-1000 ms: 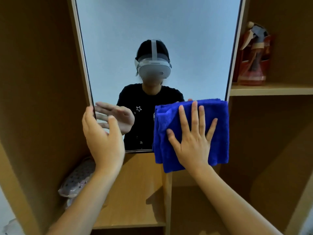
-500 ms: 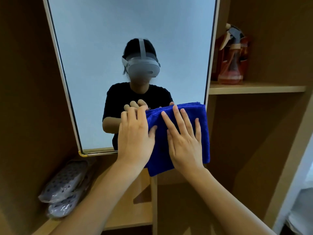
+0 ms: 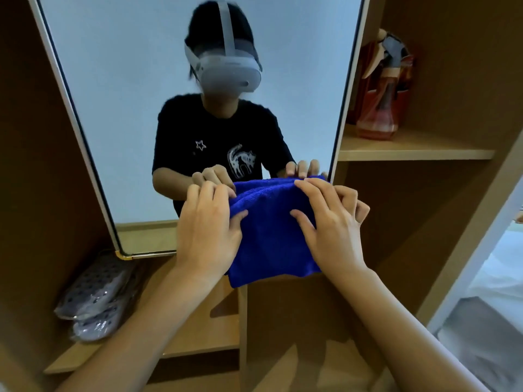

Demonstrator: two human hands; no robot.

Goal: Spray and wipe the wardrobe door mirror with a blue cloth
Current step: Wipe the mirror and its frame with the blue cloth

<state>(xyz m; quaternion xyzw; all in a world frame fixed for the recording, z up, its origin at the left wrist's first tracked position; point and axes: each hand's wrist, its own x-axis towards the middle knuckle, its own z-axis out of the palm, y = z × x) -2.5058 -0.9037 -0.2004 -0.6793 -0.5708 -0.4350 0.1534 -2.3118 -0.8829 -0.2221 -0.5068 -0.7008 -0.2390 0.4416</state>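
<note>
At the mirror's [image 3: 127, 108] lower right corner, the left hand [image 3: 208, 233] pinches the blue cloth's [image 3: 271, 230] left edge — the right hand [image 3: 334, 230] grips its right. The folded cloth hangs flat, top edge level, long axis roughly vertical — bottom hem below the mirror frame.

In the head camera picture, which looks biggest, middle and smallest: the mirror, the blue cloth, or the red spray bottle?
1. mirror, by far the biggest.
2. blue cloth.
3. red spray bottle, which looks smallest, though it stands farther back on the shelf, so its true size against the cloth is unsure.
</note>
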